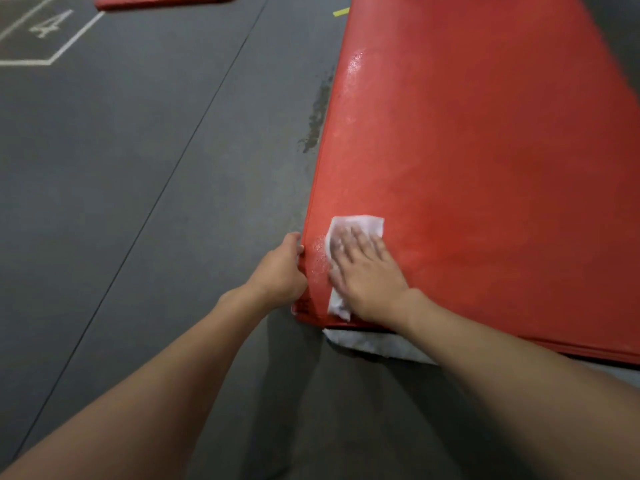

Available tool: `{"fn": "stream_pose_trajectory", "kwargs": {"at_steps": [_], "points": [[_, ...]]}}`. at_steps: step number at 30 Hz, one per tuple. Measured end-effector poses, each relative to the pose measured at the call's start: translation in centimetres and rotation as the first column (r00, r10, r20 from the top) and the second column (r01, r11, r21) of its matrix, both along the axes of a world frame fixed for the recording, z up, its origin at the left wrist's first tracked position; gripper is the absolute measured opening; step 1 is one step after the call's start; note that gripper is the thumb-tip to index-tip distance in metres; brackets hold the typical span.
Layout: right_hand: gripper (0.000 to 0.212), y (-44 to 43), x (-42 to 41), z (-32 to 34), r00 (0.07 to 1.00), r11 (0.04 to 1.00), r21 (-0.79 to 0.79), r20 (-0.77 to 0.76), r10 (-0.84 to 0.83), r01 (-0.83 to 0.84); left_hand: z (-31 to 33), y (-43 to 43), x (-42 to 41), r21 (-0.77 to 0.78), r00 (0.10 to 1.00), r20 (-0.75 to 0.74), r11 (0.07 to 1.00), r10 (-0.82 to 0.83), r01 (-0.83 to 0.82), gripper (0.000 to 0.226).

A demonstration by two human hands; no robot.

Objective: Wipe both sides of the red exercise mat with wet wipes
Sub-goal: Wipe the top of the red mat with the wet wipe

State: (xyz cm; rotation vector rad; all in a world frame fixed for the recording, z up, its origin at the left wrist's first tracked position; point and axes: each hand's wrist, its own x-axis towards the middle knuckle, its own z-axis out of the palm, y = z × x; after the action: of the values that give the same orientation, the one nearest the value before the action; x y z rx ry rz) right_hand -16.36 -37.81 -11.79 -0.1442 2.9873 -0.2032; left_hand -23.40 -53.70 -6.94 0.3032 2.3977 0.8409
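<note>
On a dark grey gym floor (156, 168), the flat right hand (367, 271) presses a white wet wipe (356, 226) onto the red vinyl exercise mat's (485, 150) near corner; the left hand (280, 268) grips its edge. Wet vinyl could slip free.

Dark grey floor (138, 168), seam lines (207, 109); white painted box (78, 37) (numeral 4 (48, 26)) far left; yellow tape mark (341, 12).

a big white number "4" (48, 24) is painted on the dark grey rubber floor (145, 150), at about ten o'clock, inside white painted lines (74, 38).
</note>
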Motion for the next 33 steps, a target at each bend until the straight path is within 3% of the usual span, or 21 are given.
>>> {"fn": "stream_pose_trajectory", "kwargs": {"at_steps": [3, 4, 7, 8, 12, 13, 16, 17, 21, 23, 25, 27, 30, 31, 33], "points": [[0.058, 0.6, 1.5, -0.1, 0.942, 0.941, 0.037, 0.030, 0.335, -0.336, 0.6, 0.5, -0.1, -0.081, 0.994, -0.089, 0.995, -0.061, 0.053, 0.064], [0.058, 1.8, 1.0, 0.0, 0.946, 0.945, 0.051, 0.045, 0.322, -0.324, 0.7, 0.6, -0.1, -0.127, 0.989, -0.110, 0.988, -0.098, 0.084, 0.056], [0.053, 3.1, -0.2, 0.5, 0.999, 0.999, 0.044, 0.044, 0.000, -0.002, 0.6, 1.0, 0.0, -0.243, 0.967, -0.164, 0.958, -0.197, 0.154, 0.043], [0.052, 2.5, 0.0, 0.4, 1.000, 0.999, 0.029, 0.023, -0.019, 0.018, 0.5, 1.1, 0.0, -0.266, 0.959, -0.177, 0.949, -0.221, 0.169, 0.043], [0.055, 1.9, 2.6, 0.1, 0.948, 0.948, 0.006, -0.007, 0.319, -0.319, 0.7, 1.7, 0.2, -0.380, 0.928, -0.124, 0.881, -0.350, 0.282, 0.055], [0.058, 3.0, 2.0, 0.4, 0.957, 0.957, 0.003, 0.009, 0.289, -0.289, 0.8, 1.8, 0.2, -0.413, 0.923, -0.094, 0.859, -0.372, 0.304, 0.061], [0.056, 3.8, 0.8, 0.5, 0.998, 0.998, 0.037, 0.039, -0.045, 0.044, 1.0, 2.5, 0.5, -0.512, 0.912, -0.055, 0.796, -0.407, 0.324, 0.076], [0.055, 3.0, 1.1, 0.3, 0.998, 0.998, 0.042, 0.028, -0.052, 0.051, 1.0, 2.7, 0.6, -0.538, 0.905, -0.057, 0.777, -0.421, 0.328, 0.078], [0.060, 3.1, 3.4, 0.2, 0.960, 0.960, 0.029, 0.048, 0.276, -0.278, 0.9, 3.4, 0.5, -0.633, 0.861, -0.084, 0.694, -0.501, 0.342, 0.083], [0.068, 5.4, 2.2, 0.6, 0.986, 0.988, 0.017, 0.073, 0.150, -0.152, 0.7, 3.5, 0.3, -0.632, 0.835, -0.083, 0.677, -0.544, 0.378, 0.088], [0.061, 5.3, 1.9, 0.6, 0.996, 0.997, 0.054, 0.068, -0.059, 0.055, 0.7, 3.7, 0.2, -0.597, 0.823, -0.051, 0.678, -0.565, 0.429, 0.095], [0.057, 3.9, 3.0, 0.1, 0.999, 0.999, 0.032, 0.033, -0.009, 0.008, 0.9, 4.3, 0.3, -0.592, 0.827, -0.019, 0.673, -0.561, 0.443, 0.099], [0.062, 5.0, 4.3, 0.3, 0.972, 0.972, 0.032, 0.050, 0.230, -0.232, 1.2, 5.2, 0.6, -0.647, 0.813, -0.009, 0.623, -0.583, 0.440, 0.104], [0.063, 6.5, 3.7, 0.4, 0.979, 0.980, 0.044, 0.058, 0.194, -0.196, 1.4, 5.4, 0.7, -0.664, 0.804, 0.001, 0.601, -0.594, 0.444, 0.106], [0.059, 7.9, 2.8, 0.6, 0.995, 0.997, 0.064, 0.086, -0.047, 0.041, 1.6, 5.7, 0.9, -0.688, 0.796, 0.019, 0.570, -0.605, 0.449, 0.110]]}}
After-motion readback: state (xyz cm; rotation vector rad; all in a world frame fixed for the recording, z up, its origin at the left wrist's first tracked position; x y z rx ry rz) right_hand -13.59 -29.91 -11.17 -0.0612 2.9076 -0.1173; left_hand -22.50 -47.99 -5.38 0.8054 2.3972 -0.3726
